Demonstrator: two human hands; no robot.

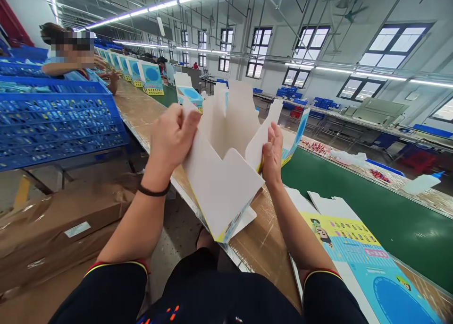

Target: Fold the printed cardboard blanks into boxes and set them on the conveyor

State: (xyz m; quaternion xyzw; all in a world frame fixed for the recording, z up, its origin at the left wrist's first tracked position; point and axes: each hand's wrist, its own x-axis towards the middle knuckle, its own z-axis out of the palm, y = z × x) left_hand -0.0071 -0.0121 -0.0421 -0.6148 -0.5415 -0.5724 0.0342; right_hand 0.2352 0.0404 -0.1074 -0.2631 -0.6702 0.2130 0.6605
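A cardboard box, white inside with printed yellow and blue outer faces, is held up in front of me with its flaps standing apart. My left hand grips its left edge, the thumb lying along a side flap. On the opposite side, my right hand has its fingers bent against the right flap, partly hidden by it. Flat printed box blanks, blue and yellow with cartoon figures, lie on the bench beside my right forearm. Behind my right hand stands another part-opened printed box.
A green conveyor belt runs along the right, carrying several boxes farther off. On its far ledge lies a white bottle with a blue tip. Blue crates with packets stand left, near a co-worker. Brown cartons sit below.
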